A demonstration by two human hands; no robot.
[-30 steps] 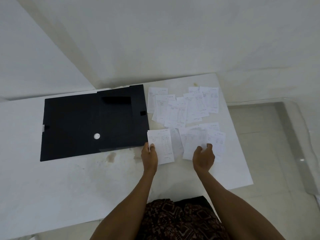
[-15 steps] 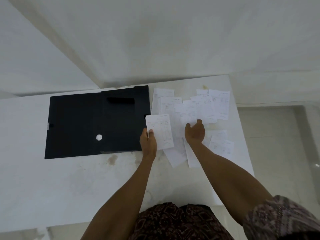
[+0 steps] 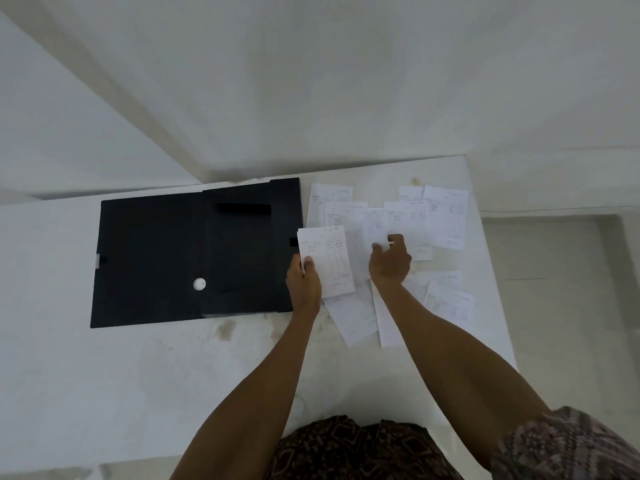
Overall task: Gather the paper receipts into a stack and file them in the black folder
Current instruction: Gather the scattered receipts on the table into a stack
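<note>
Left hand [image 3: 302, 283] grips one receipt [image 3: 326, 262]; right hand [image 3: 390, 260] pinches loose receipts [image 3: 408, 220] beside it.

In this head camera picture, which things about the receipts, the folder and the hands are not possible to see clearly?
- Print on the receipts: too small and blurred to read.
- Number of receipts: they overlap, and the right hand and its forearm cover some.
- Whether the left hand holds one sheet or several in the held receipt: only the top sheet shows.
- Inside of the black folder: too dark to tell pockets or contents.
- Right hand's grip: fingertips hidden, seen from behind.
</note>
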